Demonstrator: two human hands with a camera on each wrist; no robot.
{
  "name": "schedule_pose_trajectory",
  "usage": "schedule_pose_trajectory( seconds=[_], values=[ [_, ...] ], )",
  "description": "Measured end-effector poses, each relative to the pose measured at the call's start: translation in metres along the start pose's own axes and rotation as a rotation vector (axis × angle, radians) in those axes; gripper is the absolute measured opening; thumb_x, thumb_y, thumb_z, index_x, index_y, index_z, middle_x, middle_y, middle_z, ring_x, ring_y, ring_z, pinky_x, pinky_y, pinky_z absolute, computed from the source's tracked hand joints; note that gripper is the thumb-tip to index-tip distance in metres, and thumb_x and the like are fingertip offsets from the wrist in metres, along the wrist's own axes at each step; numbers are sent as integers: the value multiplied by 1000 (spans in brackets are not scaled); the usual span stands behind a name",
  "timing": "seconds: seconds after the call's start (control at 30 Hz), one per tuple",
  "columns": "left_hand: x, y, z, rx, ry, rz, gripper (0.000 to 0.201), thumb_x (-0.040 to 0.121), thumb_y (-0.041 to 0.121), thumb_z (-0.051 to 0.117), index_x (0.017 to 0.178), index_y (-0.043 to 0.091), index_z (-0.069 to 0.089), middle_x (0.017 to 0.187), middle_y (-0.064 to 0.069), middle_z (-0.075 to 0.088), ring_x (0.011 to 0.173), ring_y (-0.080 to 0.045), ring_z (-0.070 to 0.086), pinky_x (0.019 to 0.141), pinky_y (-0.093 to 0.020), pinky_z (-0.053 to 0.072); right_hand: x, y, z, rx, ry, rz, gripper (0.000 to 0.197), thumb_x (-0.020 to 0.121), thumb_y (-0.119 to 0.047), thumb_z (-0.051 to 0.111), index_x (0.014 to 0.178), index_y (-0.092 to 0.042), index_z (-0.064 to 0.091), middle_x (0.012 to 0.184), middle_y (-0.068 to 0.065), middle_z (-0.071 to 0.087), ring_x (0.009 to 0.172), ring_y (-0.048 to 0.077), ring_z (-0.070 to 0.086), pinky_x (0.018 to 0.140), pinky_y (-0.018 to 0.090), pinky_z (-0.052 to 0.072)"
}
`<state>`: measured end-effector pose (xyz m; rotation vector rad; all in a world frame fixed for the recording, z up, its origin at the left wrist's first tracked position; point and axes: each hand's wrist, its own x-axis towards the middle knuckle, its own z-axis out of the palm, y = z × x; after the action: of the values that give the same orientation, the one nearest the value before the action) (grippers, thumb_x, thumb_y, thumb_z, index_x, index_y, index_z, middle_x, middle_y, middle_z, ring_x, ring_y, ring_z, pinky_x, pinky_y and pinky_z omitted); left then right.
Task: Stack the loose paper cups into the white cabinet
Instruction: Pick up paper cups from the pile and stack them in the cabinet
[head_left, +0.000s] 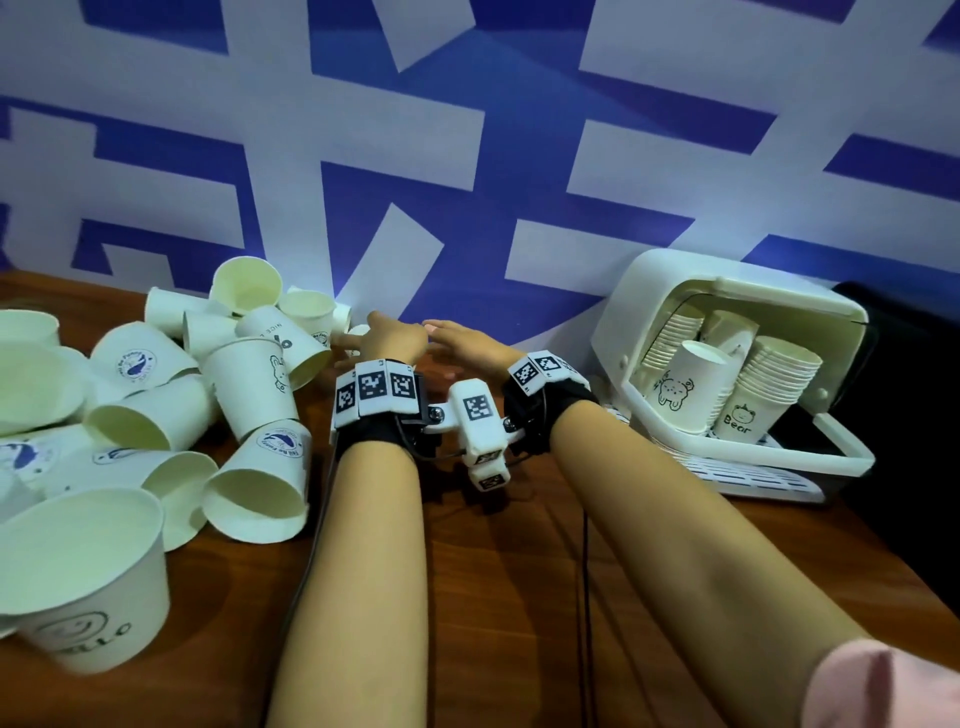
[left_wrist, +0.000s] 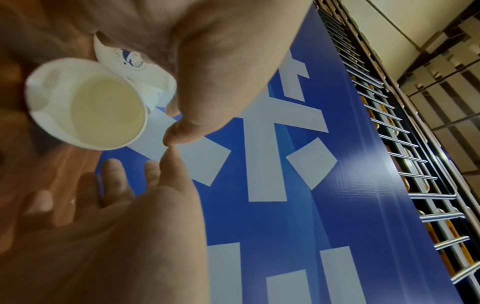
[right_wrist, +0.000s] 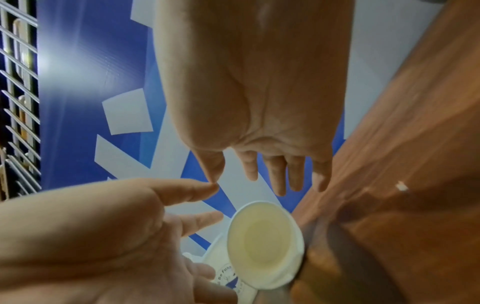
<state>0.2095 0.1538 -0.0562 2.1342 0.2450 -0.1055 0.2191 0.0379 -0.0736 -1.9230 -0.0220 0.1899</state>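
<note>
Wooden table (head_left: 493, 571), left hand (head_left: 395, 338) hiding cup

A strip of bare wooden table (head_left: 519, 571) runs between the heap of loose paper cups (head_left: 156, 405) on the left and the white cabinet (head_left: 727, 364) on the right; both forearms lie in it. The left hand (head_left: 387, 338) and right hand (head_left: 467, 345) fill its far end, thumbs touching, close to the blue-and-white wall (head_left: 467, 156) that blocks the back. One cup (left_wrist: 88, 105) lies on its side by the left fingers. Cup stacks (head_left: 779, 384) crowd the cabinet's opening.
</note>
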Motion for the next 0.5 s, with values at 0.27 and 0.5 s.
schedule_pose_trajectory(
  seconds=[0.27,0.5],
  values=[
    [-8,2,6,114,-65,118,41,102,17,38,137,-3,42,142,-20,44,130,-32,43,64,-12,39,-14,4,2,76,22,89,41,105,-34,36,76,-11,55,49,-3,57,41,7,53,52,22,43],
    [-21,18,7,183,-191,200,35,93,16,51,124,-1,54,122,-19,61,111,-34,60,82,-37,47,-42,12,-41,-77,125,113,45,81,-44,69,87,1,65,77,14,60,73,26,53,71,35,43]
  ],
)
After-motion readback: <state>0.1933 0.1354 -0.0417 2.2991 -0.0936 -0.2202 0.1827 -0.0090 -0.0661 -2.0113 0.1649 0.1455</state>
